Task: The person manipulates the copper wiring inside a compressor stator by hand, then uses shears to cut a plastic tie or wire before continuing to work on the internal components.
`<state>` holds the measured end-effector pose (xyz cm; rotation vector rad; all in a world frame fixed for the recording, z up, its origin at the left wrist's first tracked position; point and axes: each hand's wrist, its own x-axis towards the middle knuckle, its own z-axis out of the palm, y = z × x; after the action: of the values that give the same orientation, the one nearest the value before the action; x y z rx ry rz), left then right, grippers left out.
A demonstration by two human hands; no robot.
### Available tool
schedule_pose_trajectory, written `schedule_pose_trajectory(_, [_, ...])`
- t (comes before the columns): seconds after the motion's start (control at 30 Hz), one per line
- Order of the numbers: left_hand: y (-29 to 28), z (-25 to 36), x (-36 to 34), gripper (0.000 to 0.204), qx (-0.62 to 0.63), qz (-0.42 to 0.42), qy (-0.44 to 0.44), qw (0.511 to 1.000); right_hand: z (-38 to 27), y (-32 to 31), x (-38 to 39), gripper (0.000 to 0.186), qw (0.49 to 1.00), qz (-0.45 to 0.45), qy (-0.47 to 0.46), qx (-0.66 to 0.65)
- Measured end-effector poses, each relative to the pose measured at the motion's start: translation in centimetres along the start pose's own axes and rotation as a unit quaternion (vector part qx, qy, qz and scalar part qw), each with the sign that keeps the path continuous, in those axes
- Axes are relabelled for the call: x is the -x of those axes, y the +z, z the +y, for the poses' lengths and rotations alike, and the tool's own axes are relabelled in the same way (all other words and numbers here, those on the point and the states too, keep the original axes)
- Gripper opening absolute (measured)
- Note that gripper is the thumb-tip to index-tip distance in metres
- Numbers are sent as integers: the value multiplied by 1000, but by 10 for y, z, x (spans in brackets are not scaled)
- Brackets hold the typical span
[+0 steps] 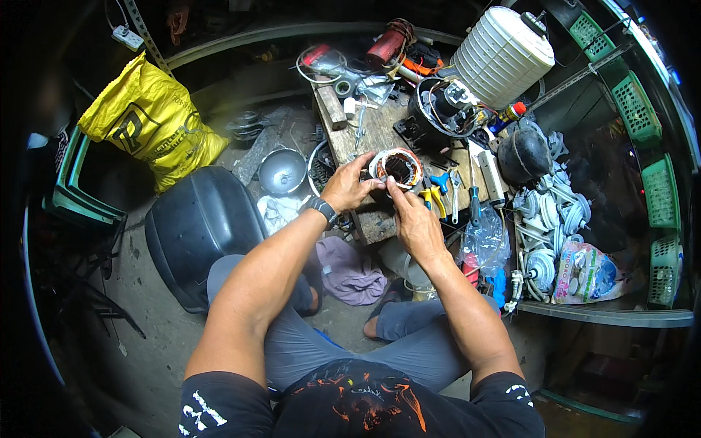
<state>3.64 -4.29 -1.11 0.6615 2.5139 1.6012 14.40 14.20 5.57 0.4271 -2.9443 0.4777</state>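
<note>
Copper-wound ring (409,165), pale rim, raised between both hands over near part of wooden worktop (380,130). Likely dense, stiff in body; windings probably easily nicked, so best held by outer rim, clear of wire. Left hand (347,188): narrow pinch, thumb and fingers on ring's left side. Right hand (416,223): fingertips at near edge, curled; cannot tell whether gripping or only touching.

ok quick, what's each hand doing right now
Left hand: closed on the left edge of the copper-wound ring.
Right hand: fingers at its near edge; whether gripping, can't tell.
</note>
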Motion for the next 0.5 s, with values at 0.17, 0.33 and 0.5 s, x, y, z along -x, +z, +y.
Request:
schedule_pose_trajectory(0.17, [3,-5,2,79,35,21,5,999,-1,-10,16,67,999,-24,28,-32])
schedule_pose_trajectory(0.33, [3,-10,0,71,35,11,-23,999,-1,-5,9,69,1000,-19,16,-15])
schedule_pose_trajectory(0.5, [3,-2,2,67,19,8,-11,1000,-5,-9,12,69,999,-38,30,4])
